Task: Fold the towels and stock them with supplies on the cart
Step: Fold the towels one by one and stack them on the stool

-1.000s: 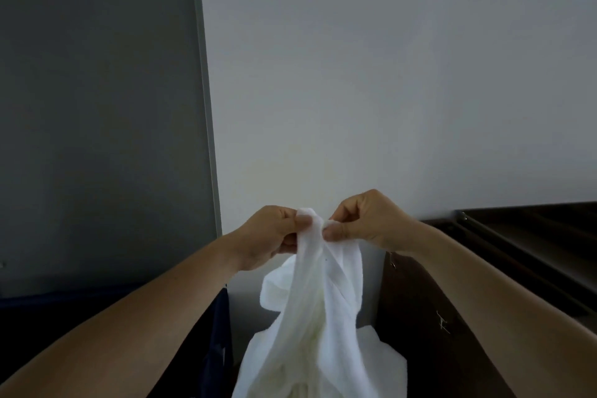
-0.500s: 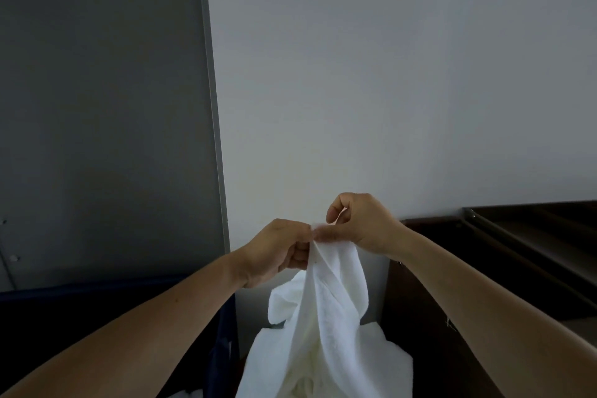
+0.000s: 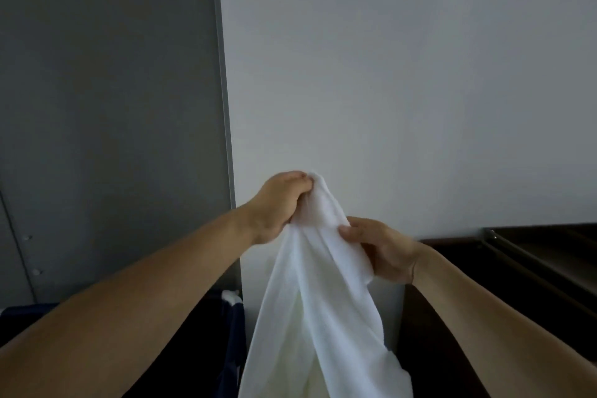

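A person holds a white towel [image 3: 310, 307] up in front of a pale wall [image 3: 403, 74], the cloth hanging in loose folds toward 6 o'clock. The left hand [image 3: 277, 203] is clenched round the towel's bunched top, just below centre. The right hand [image 3: 384, 250], slightly lower at 4 o'clock from it, pinches an edge between thumb and curled fingers. A dark brown cart [image 3: 533, 255] stands at 4 o'clock, a dark blue bin [image 3: 234, 333] at 7 o'clock, and a grey panel [image 3: 106, 107] fills the left.
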`<state>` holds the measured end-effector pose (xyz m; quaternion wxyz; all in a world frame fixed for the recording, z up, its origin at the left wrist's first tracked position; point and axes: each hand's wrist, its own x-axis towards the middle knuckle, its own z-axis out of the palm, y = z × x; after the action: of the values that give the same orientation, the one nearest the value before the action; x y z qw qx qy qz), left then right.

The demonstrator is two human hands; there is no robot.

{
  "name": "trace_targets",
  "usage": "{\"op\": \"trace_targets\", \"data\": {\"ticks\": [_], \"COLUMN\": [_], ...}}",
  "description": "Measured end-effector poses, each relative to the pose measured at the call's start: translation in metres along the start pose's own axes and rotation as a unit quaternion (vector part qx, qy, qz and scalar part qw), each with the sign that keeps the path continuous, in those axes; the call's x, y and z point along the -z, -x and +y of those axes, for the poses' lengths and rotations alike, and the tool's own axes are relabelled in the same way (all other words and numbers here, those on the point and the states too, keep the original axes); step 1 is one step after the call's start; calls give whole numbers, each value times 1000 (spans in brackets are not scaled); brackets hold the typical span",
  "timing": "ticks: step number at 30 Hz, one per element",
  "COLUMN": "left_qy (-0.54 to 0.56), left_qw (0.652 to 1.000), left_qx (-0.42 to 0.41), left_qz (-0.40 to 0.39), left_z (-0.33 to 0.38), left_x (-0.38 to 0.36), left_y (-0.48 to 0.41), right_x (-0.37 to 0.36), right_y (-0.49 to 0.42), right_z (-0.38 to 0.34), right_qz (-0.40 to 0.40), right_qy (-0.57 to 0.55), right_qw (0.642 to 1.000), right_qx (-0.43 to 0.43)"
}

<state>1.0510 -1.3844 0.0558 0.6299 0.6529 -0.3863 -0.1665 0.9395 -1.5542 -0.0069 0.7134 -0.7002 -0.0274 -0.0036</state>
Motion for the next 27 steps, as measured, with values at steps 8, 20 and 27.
{"op": "trace_targets", "data": {"ticks": [8, 20, 27], "left_qy": [-214, -313, -265], "left_qw": [928, 886, 908], "left_qx": [-245, -260, -221], "left_qz": [181, 221, 237], "left_z": [111, 112, 109], "left_x": [21, 60, 61], "left_y": [-95, -109, -113], "right_x": [-9, -40, -43], "right_y": [-11, 0, 27], "right_z": [-129, -120, -110], "right_qz": [200, 276, 363], "right_qy": [51, 464, 316], "right_qw": [958, 838, 856], "right_qx": [198, 76, 191]}}
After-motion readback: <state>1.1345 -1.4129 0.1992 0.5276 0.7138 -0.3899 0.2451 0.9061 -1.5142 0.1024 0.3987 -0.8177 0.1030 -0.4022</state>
